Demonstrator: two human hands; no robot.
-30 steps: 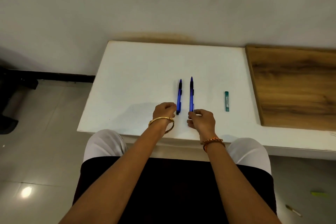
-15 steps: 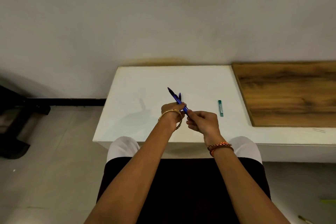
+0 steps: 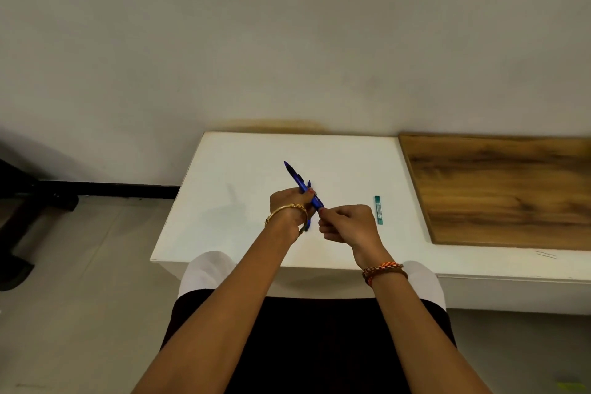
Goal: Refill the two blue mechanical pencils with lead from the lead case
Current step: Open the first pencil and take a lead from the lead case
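Both forearms bare, no sleeves in view. Left hand: plain gold bangle round the wrist, w/ a small raised bit on top. Right hand: braided thread bands at the wrist, orange/red mixed w/ dark brown, a few strands stacked together. Red polish shows on one or two fingers. Lap: black garment across the middle, white fabric over both knees near the counter's near edge.

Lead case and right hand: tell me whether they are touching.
Apart. The head view shows bare white table between the right hand and the lead case, which lies flat beside it. That hand pinches the end of the raised blue pencil.
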